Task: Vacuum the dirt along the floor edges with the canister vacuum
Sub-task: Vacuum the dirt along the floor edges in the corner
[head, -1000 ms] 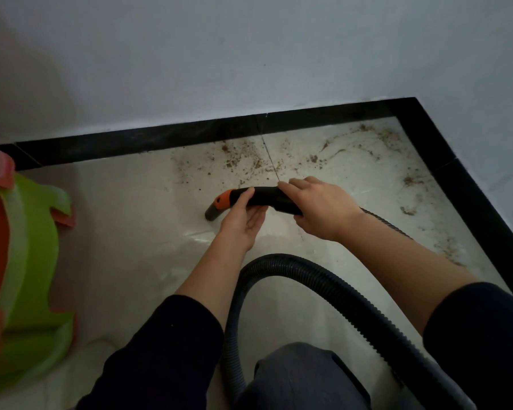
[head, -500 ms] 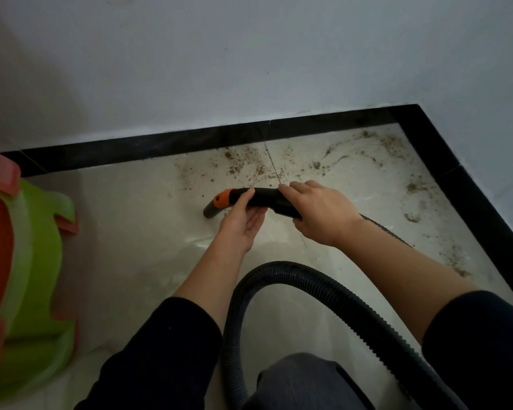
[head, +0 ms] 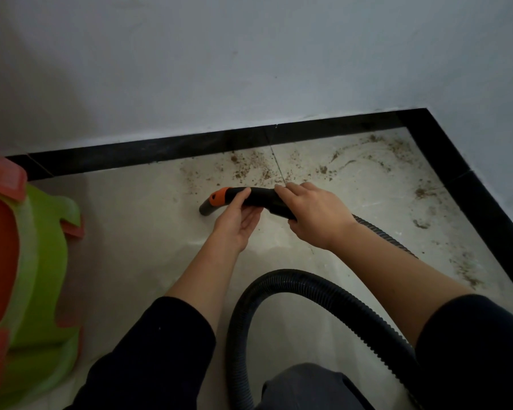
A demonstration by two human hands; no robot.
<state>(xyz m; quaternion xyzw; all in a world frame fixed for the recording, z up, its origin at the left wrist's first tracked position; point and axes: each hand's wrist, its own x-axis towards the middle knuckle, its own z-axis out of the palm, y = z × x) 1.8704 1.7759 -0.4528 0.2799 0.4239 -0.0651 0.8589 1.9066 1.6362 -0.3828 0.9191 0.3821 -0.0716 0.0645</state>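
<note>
The vacuum's black handle (head: 259,197) with an orange collar and grey nozzle tip (head: 207,209) hovers low over the pale tile floor, nozzle pointing left and down. My left hand (head: 239,221) holds the handle from below, thumb over the top near the orange collar. My right hand (head: 311,214) grips the rear of the handle from above. The black ribbed hose (head: 323,294) loops from the handle back towards me. Brown dirt (head: 249,168) is scattered along the black skirting (head: 160,150) and into the right corner (head: 421,193).
A green and orange plastic stool (head: 36,261) stands at the left edge. White walls meet at the far right corner above black skirting. A grey part of the canister or my knee (head: 308,386) sits at the bottom centre.
The view has tilted up slightly, so floor and hands sit lower in frame. Both hands keep the same hold on the handle; the nozzle stays about where it was.
</note>
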